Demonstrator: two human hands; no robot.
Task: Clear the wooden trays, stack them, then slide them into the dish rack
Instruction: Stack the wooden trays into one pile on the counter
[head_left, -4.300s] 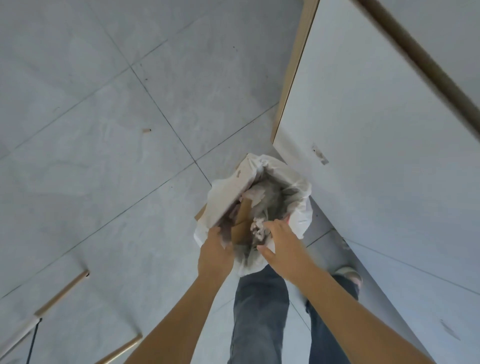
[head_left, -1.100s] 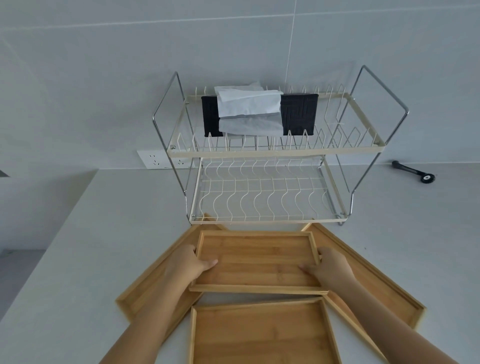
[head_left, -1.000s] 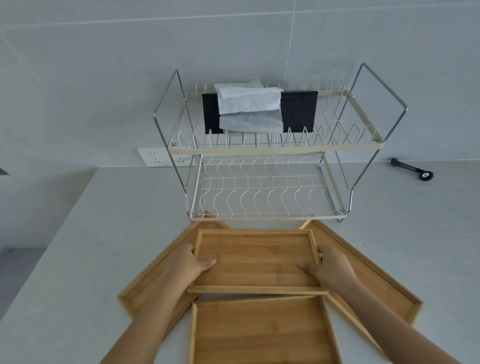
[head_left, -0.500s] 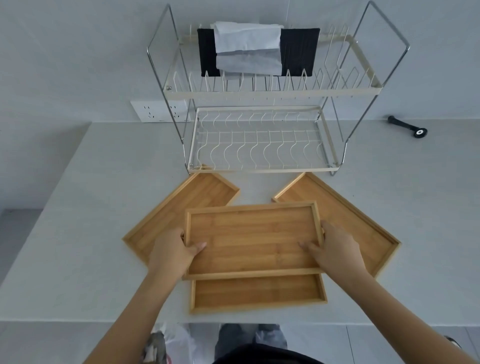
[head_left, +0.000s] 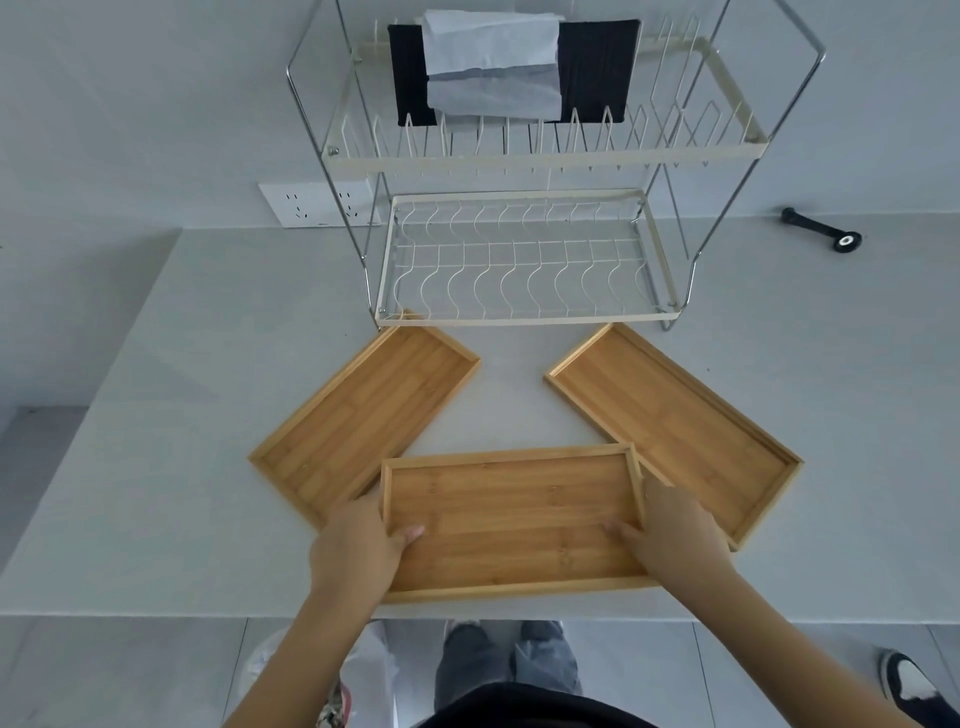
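While both hands grip its short ends, the middle wooden tray (head_left: 511, 519) sits squarely at the near edge of the white countertop (head_left: 156, 467), its long side parallel to that edge. The left hand (head_left: 358, 551) clasps the tray's left end, thumb lying inside on the tray floor and the other fingers hidden under or behind the rim; the right hand (head_left: 675, 535) mirrors it on the right end, thumb pressed on the inner floor. Whether another tray lies beneath this one cannot be told, since only one rim shows along the front. Two more wooden trays rest flat on the counter, angled outward: the left tray (head_left: 363, 421) has its near corner tucked under or against the held tray by the left hand, and the right tray (head_left: 675, 426) runs just behind the right hand. All three trays are bare. Beyond them stands the two-tier wire dish rack (head_left: 524, 260), its lower shelf open, with a black cloth (head_left: 597, 67) and a white cloth (head_left: 493, 67) draped over the upper tier's back rail
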